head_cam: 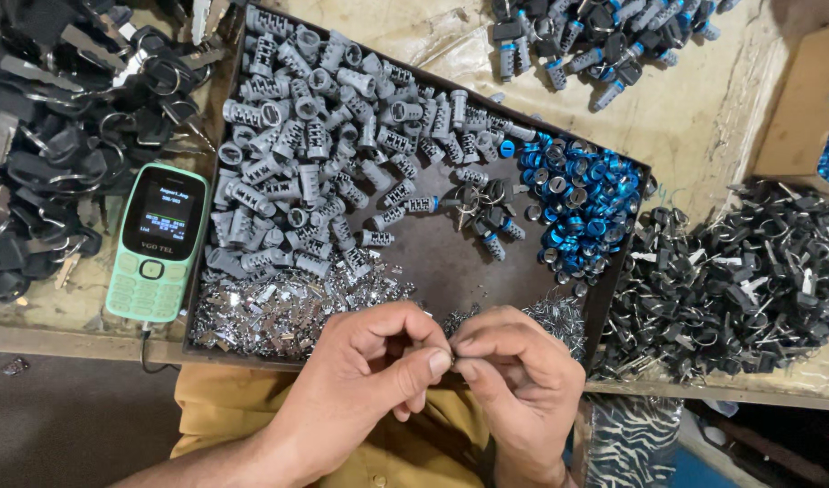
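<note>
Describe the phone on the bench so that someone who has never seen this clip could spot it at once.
Start at the dark tray of grey lock cylinders in the middle of the bench. Just off its left edge, beside a pile of black-headed keys, lies the phone. It is the only pale green thing there, a small keypad handset with a lit screen.

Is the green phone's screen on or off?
On. The phone lies face up left of the tray, and its screen shows lit text and icons.

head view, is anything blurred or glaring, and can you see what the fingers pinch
Head view: even light, soft shadows, no strong glare; grey cylinders and blue rings look sharp; left hand and right hand meet fingertip to fingertip, the pinched piece too small to tell.
</note>
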`<action>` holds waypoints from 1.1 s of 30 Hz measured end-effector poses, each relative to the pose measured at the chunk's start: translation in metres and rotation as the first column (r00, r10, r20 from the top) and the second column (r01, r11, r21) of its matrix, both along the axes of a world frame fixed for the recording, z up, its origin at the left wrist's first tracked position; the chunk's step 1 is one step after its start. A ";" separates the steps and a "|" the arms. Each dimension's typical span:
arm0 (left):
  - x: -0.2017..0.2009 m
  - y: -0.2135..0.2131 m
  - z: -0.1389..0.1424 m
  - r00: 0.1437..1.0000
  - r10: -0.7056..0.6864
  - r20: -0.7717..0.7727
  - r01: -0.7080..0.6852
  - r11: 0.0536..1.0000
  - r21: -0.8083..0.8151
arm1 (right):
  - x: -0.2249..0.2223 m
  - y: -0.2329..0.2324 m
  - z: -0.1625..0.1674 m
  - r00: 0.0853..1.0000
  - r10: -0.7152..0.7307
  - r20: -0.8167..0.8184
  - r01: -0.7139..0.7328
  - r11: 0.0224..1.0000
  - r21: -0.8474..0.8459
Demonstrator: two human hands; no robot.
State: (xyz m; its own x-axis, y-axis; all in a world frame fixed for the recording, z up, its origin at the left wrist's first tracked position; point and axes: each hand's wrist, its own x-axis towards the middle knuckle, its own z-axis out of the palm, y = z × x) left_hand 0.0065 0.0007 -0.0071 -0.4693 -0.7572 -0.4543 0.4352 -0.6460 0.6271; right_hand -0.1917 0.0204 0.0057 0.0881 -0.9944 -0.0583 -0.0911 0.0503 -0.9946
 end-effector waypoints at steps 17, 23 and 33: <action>-0.006 0.005 -0.010 0.999 -0.001 0.036 0.000 1.000 0.015 | -0.043 -0.025 0.037 0.505 -0.112 -0.856 -0.005 0.991 -0.133; -0.013 0.013 -0.020 0.999 -0.009 0.036 0.008 1.000 0.019 | -0.065 -0.002 0.023 0.441 -0.099 -0.892 -0.105 0.981 -0.161; -0.011 0.012 -0.019 0.989 -0.030 0.144 0.047 0.992 -0.116 | -0.091 -0.003 0.027 0.606 -0.167 -0.778 0.030 0.982 -0.187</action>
State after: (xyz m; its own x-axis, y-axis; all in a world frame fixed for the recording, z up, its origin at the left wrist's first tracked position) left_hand -0.0047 0.0130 -0.0262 -0.4363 -0.7924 -0.4264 0.3130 -0.5779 0.7537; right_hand -0.2825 0.0172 0.0325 -0.0227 -0.9963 0.0829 -0.8445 -0.0253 -0.5349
